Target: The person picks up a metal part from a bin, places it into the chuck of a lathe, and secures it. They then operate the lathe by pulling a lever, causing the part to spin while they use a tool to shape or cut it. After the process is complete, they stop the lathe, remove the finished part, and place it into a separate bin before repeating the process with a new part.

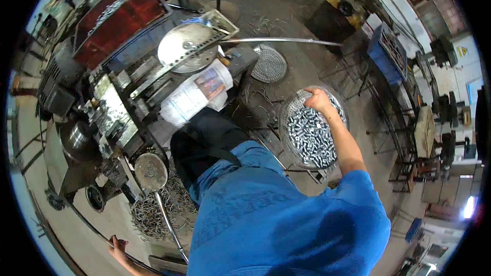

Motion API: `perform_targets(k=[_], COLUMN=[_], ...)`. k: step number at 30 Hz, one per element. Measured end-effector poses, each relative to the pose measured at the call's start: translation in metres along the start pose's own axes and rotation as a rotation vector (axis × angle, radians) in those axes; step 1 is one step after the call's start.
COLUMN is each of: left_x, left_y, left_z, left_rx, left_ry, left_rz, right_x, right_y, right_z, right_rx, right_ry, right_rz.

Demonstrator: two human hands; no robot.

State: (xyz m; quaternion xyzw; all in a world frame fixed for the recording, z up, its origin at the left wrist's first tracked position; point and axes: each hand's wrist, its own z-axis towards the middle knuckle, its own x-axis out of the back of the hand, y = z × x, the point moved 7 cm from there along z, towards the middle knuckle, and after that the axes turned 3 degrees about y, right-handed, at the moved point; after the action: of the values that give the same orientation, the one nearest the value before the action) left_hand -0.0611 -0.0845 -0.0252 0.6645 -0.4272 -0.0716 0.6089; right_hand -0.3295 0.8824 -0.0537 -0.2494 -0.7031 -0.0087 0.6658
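Note:
My left hand (118, 246) is low at the left, its fingers closed round a long dark rod (88, 223). That rod runs from beside the machine down to the bottom edge. On the right, my right hand (319, 101) reaches over the far part of a round basin (343, 106). Its fingers curl together above a grey perforated surface inside the basin; what they hold, if anything, is hidden. Small shiny metal cylinders (310, 135) fill most of the basin, below and beside my right wrist.
Left of my legs stands a greasy machine (115, 107) with a round pale plate (186, 46). Metal shavings (153, 214) lie heaped under it. A red bin (120, 25) of parts is behind. A perforated disc (269, 64) lies beyond the basin; a blue crate (386, 56) stands right.

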Motion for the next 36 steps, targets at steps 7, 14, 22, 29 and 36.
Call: perform_targets(k=[7, 14, 22, 29, 36], left_x=[0.0, 0.01, 0.017, -0.01, -0.148], left_y=[0.008, -0.001, -0.01, 0.074, 0.218], left_z=[-0.005, 0.001, 0.013, -0.052, -0.117], left_rx=[0.028, 0.001, -0.066, -0.408, -0.441], left_ry=[0.02, 0.062, 0.02, 0.3, -0.105], left_rz=[0.088, 0.093, 0.12, 1.324, -0.084], right_x=[-0.061, -0.085, -0.079, -0.052, -0.013], right_y=[0.075, 0.074, 0.053, 0.023, -0.248], right_z=[-0.021, -0.002, 0.004, 0.016, -0.058], right_rx=[0.048, 0.359, 0.272, 0.214, 0.854], right_ry=[-0.174, -0.368, -0.384, -0.188, -0.329], right_rz=[-0.246, -0.513, -0.665, -0.334, 0.63])
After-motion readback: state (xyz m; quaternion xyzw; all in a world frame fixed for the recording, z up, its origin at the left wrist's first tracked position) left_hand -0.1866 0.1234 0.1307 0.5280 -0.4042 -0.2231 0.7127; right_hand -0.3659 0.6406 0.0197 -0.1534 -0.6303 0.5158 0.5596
